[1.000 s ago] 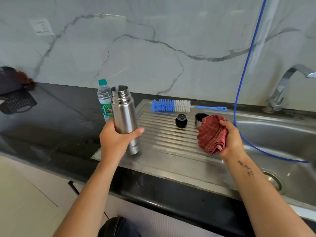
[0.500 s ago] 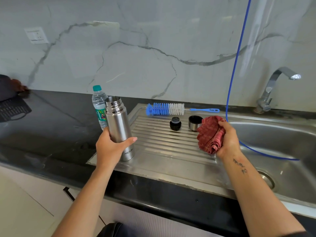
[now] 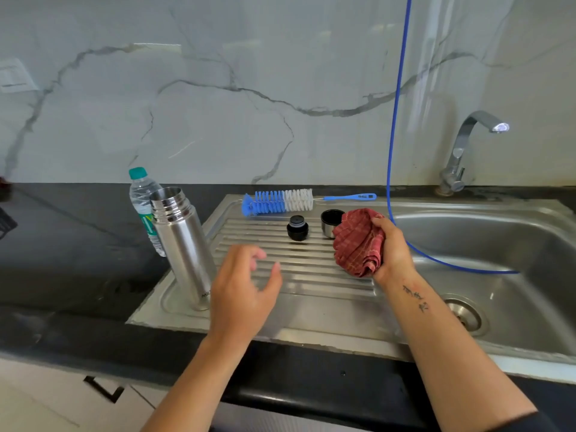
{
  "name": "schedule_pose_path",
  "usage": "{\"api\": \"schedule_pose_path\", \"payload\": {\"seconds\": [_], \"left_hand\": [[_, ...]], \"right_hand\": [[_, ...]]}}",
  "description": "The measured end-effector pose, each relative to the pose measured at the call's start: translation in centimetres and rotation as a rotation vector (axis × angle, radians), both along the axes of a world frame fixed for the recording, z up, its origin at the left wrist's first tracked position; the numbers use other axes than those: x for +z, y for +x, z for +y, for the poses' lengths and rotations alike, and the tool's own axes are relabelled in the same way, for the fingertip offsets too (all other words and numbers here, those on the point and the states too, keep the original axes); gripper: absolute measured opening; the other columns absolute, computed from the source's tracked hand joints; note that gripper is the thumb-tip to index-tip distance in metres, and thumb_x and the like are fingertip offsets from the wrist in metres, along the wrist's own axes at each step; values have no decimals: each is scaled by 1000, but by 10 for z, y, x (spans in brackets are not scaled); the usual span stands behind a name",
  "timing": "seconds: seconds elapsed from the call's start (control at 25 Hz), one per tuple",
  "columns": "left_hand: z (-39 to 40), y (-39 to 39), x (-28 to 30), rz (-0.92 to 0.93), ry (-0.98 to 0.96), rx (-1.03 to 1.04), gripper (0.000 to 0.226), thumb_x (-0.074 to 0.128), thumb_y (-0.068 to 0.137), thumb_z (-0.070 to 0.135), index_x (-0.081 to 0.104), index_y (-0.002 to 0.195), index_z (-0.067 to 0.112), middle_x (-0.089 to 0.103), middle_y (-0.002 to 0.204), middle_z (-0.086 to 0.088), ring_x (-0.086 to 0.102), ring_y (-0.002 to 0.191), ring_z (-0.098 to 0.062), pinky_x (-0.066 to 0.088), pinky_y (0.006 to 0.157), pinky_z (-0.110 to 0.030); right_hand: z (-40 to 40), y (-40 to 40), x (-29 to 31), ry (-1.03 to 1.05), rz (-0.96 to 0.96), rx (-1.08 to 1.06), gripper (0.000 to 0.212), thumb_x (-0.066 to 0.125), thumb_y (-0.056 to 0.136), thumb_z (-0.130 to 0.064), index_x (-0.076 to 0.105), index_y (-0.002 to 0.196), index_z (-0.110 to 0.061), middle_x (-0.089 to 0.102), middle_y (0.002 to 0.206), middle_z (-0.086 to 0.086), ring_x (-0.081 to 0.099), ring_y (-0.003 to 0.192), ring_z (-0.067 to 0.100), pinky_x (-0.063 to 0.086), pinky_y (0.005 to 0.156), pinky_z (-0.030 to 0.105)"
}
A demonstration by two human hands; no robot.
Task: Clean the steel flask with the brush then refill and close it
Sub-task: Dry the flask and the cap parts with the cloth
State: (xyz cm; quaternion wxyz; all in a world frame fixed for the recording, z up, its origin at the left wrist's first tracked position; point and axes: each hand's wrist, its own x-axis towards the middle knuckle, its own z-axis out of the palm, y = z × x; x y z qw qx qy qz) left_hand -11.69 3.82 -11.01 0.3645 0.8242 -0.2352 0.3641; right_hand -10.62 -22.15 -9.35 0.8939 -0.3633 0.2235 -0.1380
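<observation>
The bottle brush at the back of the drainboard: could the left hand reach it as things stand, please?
Probably yes. The left hand is open and holds nothing, and the ribbed drainboard between it and the bottle brush is bare; the flask stands off to the left, the stopper to the right.

Glossy steel flask [image 3: 182, 244], woven cloth [image 3: 358, 241]

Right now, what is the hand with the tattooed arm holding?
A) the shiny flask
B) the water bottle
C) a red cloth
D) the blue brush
C: the right hand grips a bunched red checked cloth over the draining board, while the bottle brush lies at the back of the board, the steel flask stands alone and the water bottle stands behind it.
</observation>
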Motion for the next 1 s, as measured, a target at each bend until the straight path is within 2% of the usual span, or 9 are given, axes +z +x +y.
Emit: {"api": "schedule_pose_path", "payload": {"seconds": [0.12, 0.32, 0.48, 0.64, 0.72, 0.8, 0.88, 0.96, 1.0], "left_hand": [[-39, 43, 0, 341, 61, -18, 31, 68, 93, 33, 58, 120, 21, 55, 112, 10, 57, 104, -10, 53, 87, -30], [-91, 113, 11, 542, 241, -6, 62, 61, 99, 39, 40, 152, 15, 46, 146, -4, 44, 137, -25, 42, 107, -40], [-102, 143, 3, 602, 337, -67, 47, 59, 102, 30, 51, 148, 20, 50, 144, -7, 46, 135, -29, 43, 111, -45], [-97, 146, -3, 566, 201, -88, 28, 62, 101, 17, 67, 128, 18, 64, 126, -4, 59, 119, -22, 45, 96, -31], [-91, 143, 2, 663, -39, -166, 21, 63, 101, 24, 70, 119, 18, 70, 118, -2, 66, 110, -20, 52, 91, -32], [-89, 127, 10, 872, -410, -370, 22, 63, 101, 31, 72, 111, 14, 75, 108, -7, 73, 99, -22, 61, 83, -35], [-94, 109, 16, 1054, -568, -493, 31, 61, 102, 37, 71, 108, 8, 78, 99, -10, 74, 83, -20, 61, 75, -34], [-101, 99, 18, 1147, -575, -536, 37, 60, 102, 41, 70, 100, 5, 76, 85, -8, 68, 68, -18, 57, 66, -33], [-103, 97, 19, 1174, -567, -561, 37, 59, 102, 41, 70, 96, 6, 74, 80, -8, 67, 66, -17, 55, 64, -32]], "right_hand": [[-4, 1, -3, 9, 22, 2, 31, 61, 93, -27, 63, 122, -14, 76, 108, 22, 74, 97, 43, 55, 89, 63], [-14, 7, -12, 43, 22, -11, 65, 75, 66, -23, 60, 130, -19, 71, 121, 22, 69, 105, 50, 48, 91, 74], [-13, 6, -11, 36, 2, -14, 69, 75, 66, -16, 59, 133, -13, 71, 120, 24, 70, 103, 49, 51, 87, 72], [-8, 5, -5, 4, -63, -68, 49, 68, 76, -11, 62, 125, -10, 73, 116, 23, 72, 101, 45, 55, 85, 69], [-1, 2, 2, -147, -94, -186, 17, 61, 89, -6, 67, 105, -7, 76, 96, 19, 72, 82, 39, 61, 70, 52], [13, -6, 13, -425, -157, -283, 21, 52, 97, -3, 71, 96, -12, 71, 76, 24, 59, 55, 37, 53, 47, 39], [26, -9, 14, -705, -271, -280, 32, 49, 100, 0, 72, 115, -16, 72, 83, 22, 50, 40, 30, 44, 36, 30], [36, -9, 4, -967, -386, -220, 42, 52, 98, 2, 65, 132, -17, 78, 104, 3, 64, 52, 18, 53, 47, 27], [40, -7, -2, -1129, -397, -190, 46, 55, 94, 1, 63, 136, -17, 75, 117, -2, 73, 75, 13, 60, 65, 31]]}}
